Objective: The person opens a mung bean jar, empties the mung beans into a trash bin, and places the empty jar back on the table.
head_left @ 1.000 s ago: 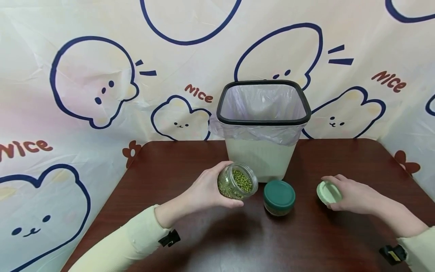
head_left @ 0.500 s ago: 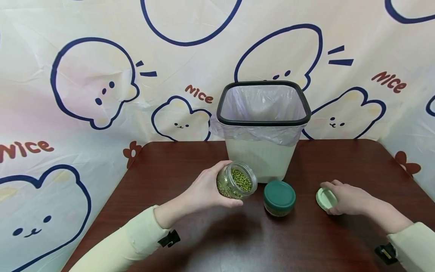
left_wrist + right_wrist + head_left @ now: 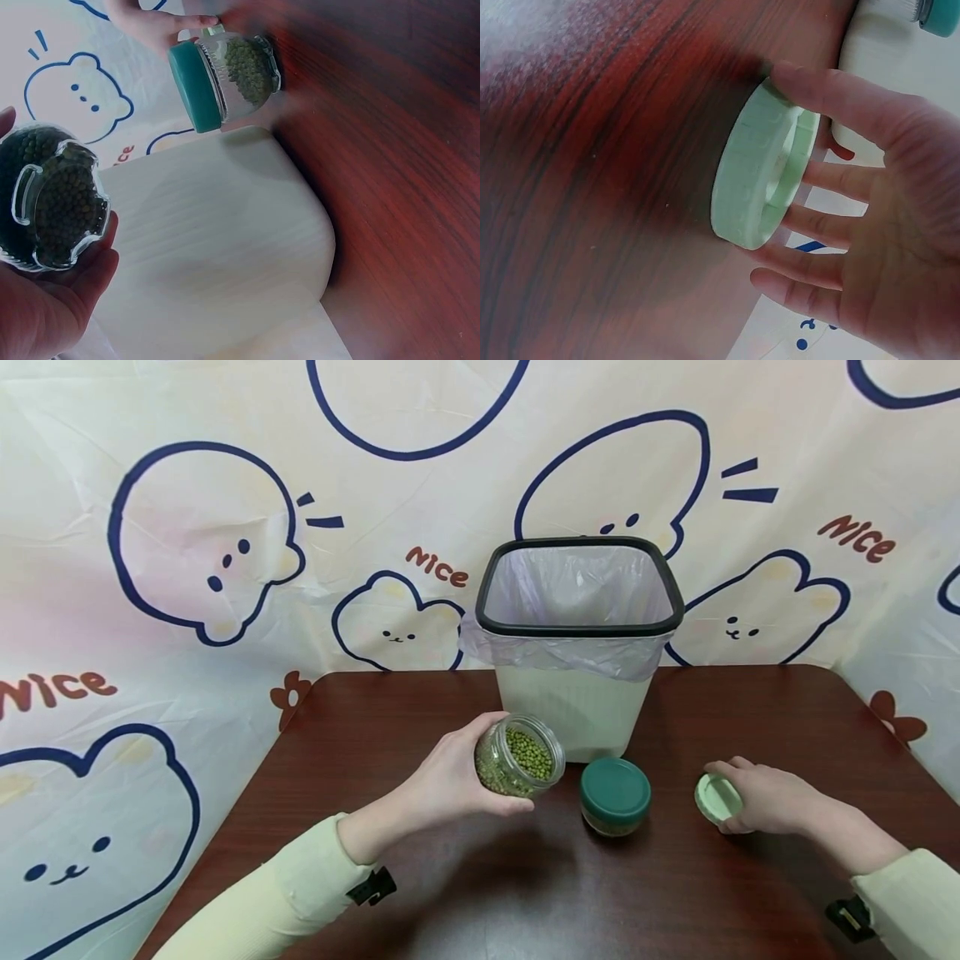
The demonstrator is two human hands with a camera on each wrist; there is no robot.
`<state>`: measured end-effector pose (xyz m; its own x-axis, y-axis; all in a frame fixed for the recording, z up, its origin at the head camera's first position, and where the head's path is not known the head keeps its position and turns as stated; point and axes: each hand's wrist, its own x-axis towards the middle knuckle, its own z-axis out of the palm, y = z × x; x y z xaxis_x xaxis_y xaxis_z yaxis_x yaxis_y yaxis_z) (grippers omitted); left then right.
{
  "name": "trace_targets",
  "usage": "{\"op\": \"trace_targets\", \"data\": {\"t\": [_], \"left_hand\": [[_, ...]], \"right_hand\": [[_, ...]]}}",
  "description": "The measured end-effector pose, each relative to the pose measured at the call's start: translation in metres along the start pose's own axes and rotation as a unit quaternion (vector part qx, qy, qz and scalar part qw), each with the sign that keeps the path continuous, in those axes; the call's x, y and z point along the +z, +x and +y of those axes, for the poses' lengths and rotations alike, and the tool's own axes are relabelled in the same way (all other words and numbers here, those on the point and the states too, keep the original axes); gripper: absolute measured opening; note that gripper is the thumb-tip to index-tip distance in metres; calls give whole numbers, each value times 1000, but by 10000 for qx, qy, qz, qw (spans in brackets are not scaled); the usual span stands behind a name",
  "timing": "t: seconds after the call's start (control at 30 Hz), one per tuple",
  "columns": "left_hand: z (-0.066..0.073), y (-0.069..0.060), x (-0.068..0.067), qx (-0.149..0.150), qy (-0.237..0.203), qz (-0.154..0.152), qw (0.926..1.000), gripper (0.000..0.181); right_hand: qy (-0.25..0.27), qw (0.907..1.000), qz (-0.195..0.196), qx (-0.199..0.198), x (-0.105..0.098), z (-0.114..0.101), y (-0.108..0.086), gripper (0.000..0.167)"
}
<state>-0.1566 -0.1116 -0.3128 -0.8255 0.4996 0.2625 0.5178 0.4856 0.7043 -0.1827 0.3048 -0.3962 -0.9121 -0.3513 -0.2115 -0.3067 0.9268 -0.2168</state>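
Observation:
My left hand (image 3: 450, 777) grips a clear glass jar (image 3: 498, 768) of green mung beans, lidless and tilted to the right above the table. In the left wrist view the jar's ribbed base (image 3: 64, 206) faces the camera, and beans show through it. My right hand (image 3: 772, 797) holds a pale green lid (image 3: 716, 797) by its edge, low over or on the table, hollow side up. Thumb and fingers lie at opposite sides of the lid's rim in the right wrist view. Between the hands stands a second jar with a dark green lid (image 3: 616, 789).
Behind the jars is a cream bin (image 3: 577, 702) with a black rim and a translucent liner bag. The dark reddish-brown table (image 3: 390, 710) meets a cartoon-printed sheet (image 3: 375, 510) at its back and sides.
My right hand has brought the pale green lid down and slightly left, from tilted to flatter. The left hand with the mung bean jar has barely moved.

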Motion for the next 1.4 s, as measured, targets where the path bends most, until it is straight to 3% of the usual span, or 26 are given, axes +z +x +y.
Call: {"op": "trace_targets", "data": {"t": [0.17, 0.33, 0.73, 0.9, 1.07, 1.17, 1.23, 1.4], "left_hand": [[-1, 0, 0, 24, -34, 12, 10000, 88], [-2, -1, 0, -24, 20, 49, 10000, 87], [-2, -1, -3, -98, -70, -16, 9999, 88], [-2, -2, -4, -73, -22, 16, 10000, 88], [-3, -2, -4, -26, -39, 61, 10000, 87], [-3, -2, -4, -34, -50, 71, 10000, 87], [-4, -2, -5, -49, -29, 74, 10000, 86], [-5, -2, -6, -49, 6, 86, 10000, 86]], "right_hand": [[2, 9999, 106, 2, -2, -2, 0, 82], [-59, 9988, 485, -95, -13, -10, -1, 77], [-87, 9855, 1689, -113, -69, -43, -3, 78], [102, 9640, 2654, -119, -98, -60, -5, 72], [418, 9193, 3867, -602, -121, -77, -6, 62], [491, 8965, 4311, -895, -132, -87, -3, 60], [463, 8931, 4369, -973, -138, -93, 0, 61], [337, 9119, 3998, -865, -150, -107, 12, 64]]}}
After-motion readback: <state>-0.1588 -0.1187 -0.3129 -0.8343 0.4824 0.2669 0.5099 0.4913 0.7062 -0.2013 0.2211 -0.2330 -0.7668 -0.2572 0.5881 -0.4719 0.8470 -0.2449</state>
